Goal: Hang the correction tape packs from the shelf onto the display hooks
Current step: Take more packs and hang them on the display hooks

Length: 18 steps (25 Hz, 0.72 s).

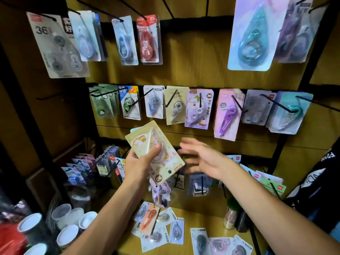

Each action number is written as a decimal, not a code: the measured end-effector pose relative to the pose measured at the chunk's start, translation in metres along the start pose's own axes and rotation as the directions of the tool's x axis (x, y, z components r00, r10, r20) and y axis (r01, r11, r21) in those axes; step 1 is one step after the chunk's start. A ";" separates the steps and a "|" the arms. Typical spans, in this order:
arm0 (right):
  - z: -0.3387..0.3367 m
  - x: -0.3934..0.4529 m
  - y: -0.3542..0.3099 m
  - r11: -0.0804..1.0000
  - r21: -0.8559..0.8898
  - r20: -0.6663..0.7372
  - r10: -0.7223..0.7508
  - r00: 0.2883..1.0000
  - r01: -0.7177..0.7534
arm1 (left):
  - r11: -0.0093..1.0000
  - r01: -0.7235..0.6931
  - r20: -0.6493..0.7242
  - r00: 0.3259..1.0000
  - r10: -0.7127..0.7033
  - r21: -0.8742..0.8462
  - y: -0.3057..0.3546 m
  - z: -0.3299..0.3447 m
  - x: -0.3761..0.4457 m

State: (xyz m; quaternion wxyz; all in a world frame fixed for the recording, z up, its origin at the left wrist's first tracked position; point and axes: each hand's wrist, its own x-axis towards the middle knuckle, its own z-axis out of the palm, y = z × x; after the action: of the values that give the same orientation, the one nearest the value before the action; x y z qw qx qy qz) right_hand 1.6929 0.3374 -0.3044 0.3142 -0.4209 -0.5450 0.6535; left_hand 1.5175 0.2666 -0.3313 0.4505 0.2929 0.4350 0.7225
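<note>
head view: left hand [137, 163] grips beige tape packs [156, 151]; right hand [201, 159] beside packs, fingers spread, holding nothing; cups [64, 225] lower left of packs.

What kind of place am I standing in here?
Most likely a stationery shop's display wall: rows of black hooks carry carded correction tape packs, loose packs lie on the wooden shelf below, and the left hand holds more.

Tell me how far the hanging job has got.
Done: many packs already hang on the middle-row hooks. In hand: the left hand grips a beige pack, maybe a small stack, upside down and on no hook; the right hand is open beside it, blurred. Left: several loose packs lie on the shelf.
</note>
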 end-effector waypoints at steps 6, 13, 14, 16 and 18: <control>0.018 -0.027 0.027 0.997 -0.038 -0.159 -0.077 0.984 0.071 | 0.999 -0.004 -0.024 1.000 0.005 0.049 -0.007 0.005 -0.007; -0.020 -0.060 -0.004 0.920 0.038 -0.362 -0.351 0.863 0.390 | 0.990 0.016 0.159 0.986 -0.038 0.141 -0.001 0.004 -0.022; -0.022 -0.064 -0.009 0.905 -0.050 -0.340 -0.412 0.845 0.422 | 0.981 -0.014 0.179 0.984 -0.021 0.193 0.001 0.007 -0.025; -0.025 -0.071 -0.019 0.860 -0.178 -0.294 -0.510 0.809 0.478 | 0.963 -0.057 0.239 0.971 -0.008 0.265 0.003 0.009 -0.033; -0.030 -0.076 -0.028 0.793 -0.285 -0.240 -0.602 0.762 0.538 | 0.951 -0.061 0.284 0.958 -0.029 0.302 0.006 0.007 -0.041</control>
State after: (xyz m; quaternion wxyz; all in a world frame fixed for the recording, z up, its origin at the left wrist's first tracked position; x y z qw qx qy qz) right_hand 1.7520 0.2904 -0.2623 0.5385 -0.3632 -0.6519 0.3914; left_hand 1.5385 0.2307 -0.3244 0.4511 0.4641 0.4705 0.5998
